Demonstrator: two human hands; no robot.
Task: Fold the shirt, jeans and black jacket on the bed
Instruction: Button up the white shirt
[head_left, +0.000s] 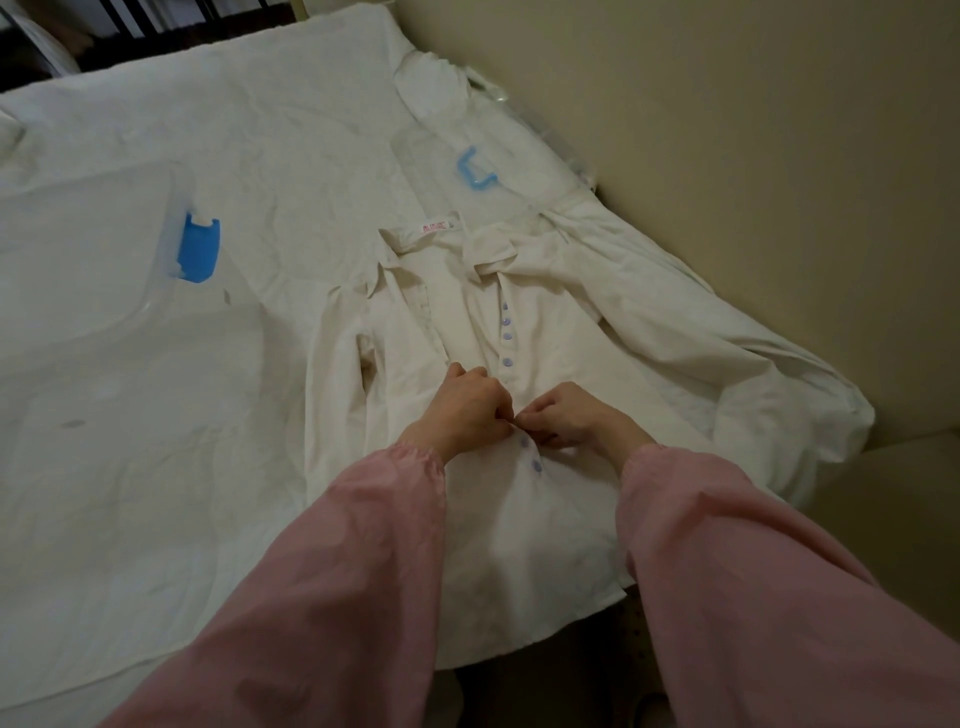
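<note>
The white shirt (550, 322) lies face up on the bed (260, 130), collar away from the person and hem at the near edge, close to the wall (727, 130). Both hands meet at the middle of its front. The left hand (460, 410) has its fingers curled in, pinching the edge of the placket, and the right hand (576, 415) pinches the opposite edge, fingertips nearly touching those of the left. It looks to me like buttoning rather than folding.

Below the hands, 2 lilac buttons (536, 466) appear fastened. Above them, 4 more (506, 340) sit on an open placket, the front spread apart up to the collar (488, 254), where a small label (434, 226) shows. One shirt sleeve (727, 364) sprawls out towards the wall, not tucked in.

So the task is at an early point, by my reckoning: the shirt is being prepared, no fold is made in it yet, and the jeans and the black jacket are nowhere in view, so I cannot tell their state. That leaves all 3 garments to fold, as far as I can see.

Also on the bed are 2 clear plastic pieces with blue clips, 1 to the left (200, 249) and 1 beyond the collar (475, 169).
</note>
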